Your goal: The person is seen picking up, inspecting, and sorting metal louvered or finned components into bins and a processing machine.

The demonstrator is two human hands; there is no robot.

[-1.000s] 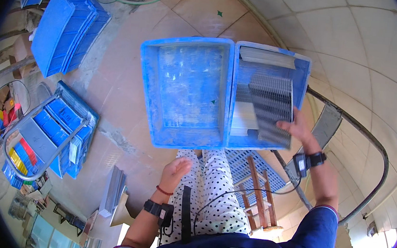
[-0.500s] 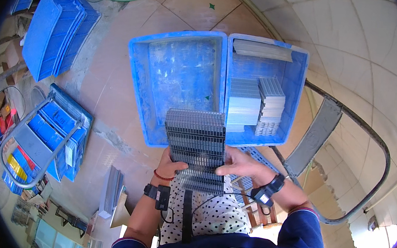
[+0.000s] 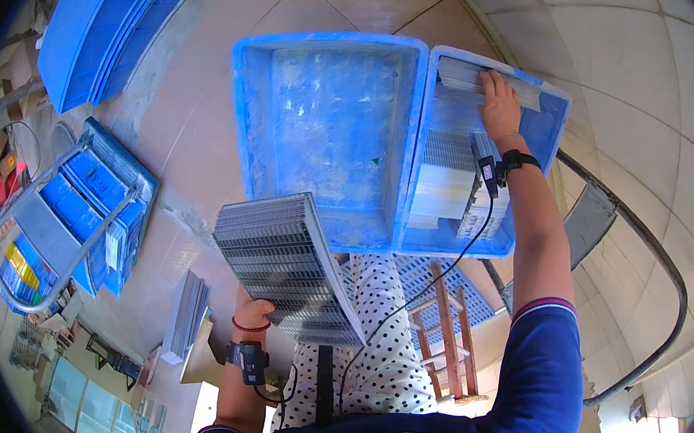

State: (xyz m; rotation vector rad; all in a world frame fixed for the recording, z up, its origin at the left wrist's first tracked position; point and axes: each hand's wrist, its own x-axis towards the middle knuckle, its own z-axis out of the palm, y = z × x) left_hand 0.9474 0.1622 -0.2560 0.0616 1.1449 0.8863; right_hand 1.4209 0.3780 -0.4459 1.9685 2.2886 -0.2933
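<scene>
Left hand point(image 3: 253, 308) is gripping a tilted grey stack of thin, slatted, metallic-looking pieces point(image 3: 282, 267), thumb showing, other fingers hidden behind; stack is sitting above the lap, overlapping the near edge of the empty blue plastic crate point(image 3: 331, 122). Right hand point(image 3: 502, 110) is extending into the adjoining blue plastic crate point(image 3: 459, 114), fingers half-straight and slightly parted over a pale flat layered stack point(image 3: 458, 75) at the far end; can't tell if gripping. Pale ridged stacks point(image 3: 442, 180) are standing nearer.
</scene>
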